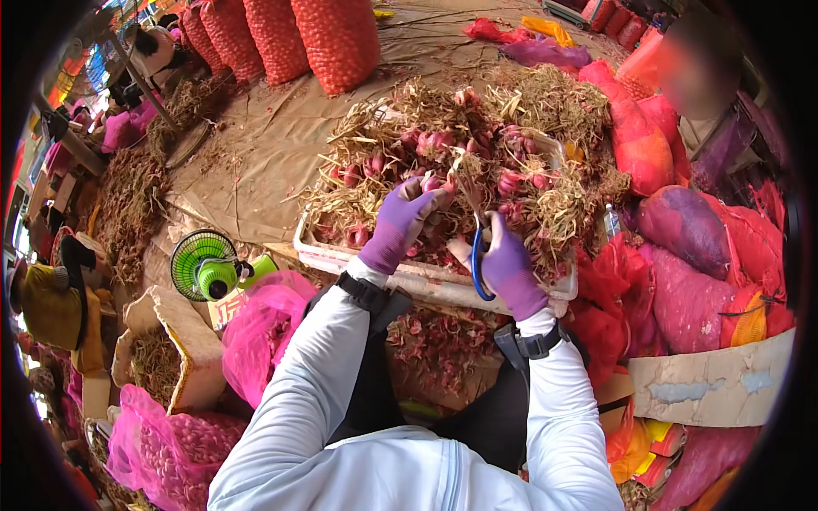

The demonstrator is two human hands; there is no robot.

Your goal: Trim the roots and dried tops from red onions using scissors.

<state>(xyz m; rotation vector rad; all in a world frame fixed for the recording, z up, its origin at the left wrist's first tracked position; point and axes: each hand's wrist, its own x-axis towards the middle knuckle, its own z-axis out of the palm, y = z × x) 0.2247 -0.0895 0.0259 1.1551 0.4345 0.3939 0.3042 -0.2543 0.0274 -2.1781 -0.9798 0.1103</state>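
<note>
The left hand (396,223) had its fingers closed on a small red bulb (433,181); the right hand (509,268) had its fingers clamped about the blue handles of the scissors (476,266), whose tips pointed away from the body, just right of the left fingers (whether the blades stood apart, I could not tell); under and beyond both sets of fingers lay a heap of stalked bulbs (434,140) in a white tray (341,260).

The work looked partway along; the heap was large and much of it bore dry stalks, so plenty seemed left; on the finished side, as I judged it, loose bulbs lay in a pink net bag (183,447), left of the fingers and nearer the body, and filled the red sacks (336,47) standing well beyond the fingers.

By count: two gloved hands; one pinched bulb; one pair of scissors; four red sacks in that far row; two pink bags to the left, the other (266,328) closer to the fingers; one green fan (204,266); the heaped bulbs were too tangled to number.
</note>
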